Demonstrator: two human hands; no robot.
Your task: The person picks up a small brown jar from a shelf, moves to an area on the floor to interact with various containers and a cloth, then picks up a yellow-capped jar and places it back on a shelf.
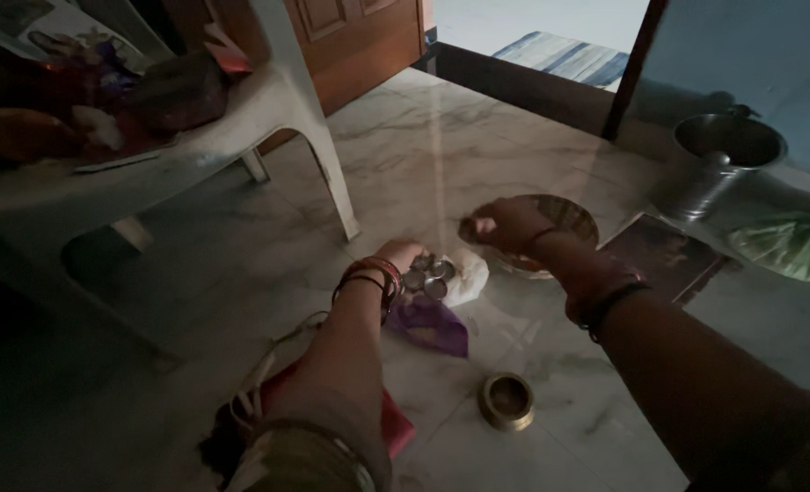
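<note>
Dim room, marble floor (478,164), view looking down over both arms. Left hand (399,256), wrist stacked with red bangles, grips the near edge of a small round metal holder (430,276) made of several little cups; fingers closed on its rim. The holder sits low over a white cloth (470,273), with a purple cloth (432,326) lying on the floor just beside and below it. Right hand (505,225) hangs above and a little to the right of the holder, fingertips pinched narrow together; whether something tiny sits between them, cannot tell in this light. Directly behind the right hand, a round metal plate (576,221) rests on the floor. A small brass bowl (506,401) stands alone nearer the person, well apart from both hands. A red cloth (394,424) lies under the left forearm. Off to the right, a steel bucket (722,155) stands near the wall, a dark flat book (664,255) in front of it. A white plastic chair (268,109) with heaped items stands at left.
</note>
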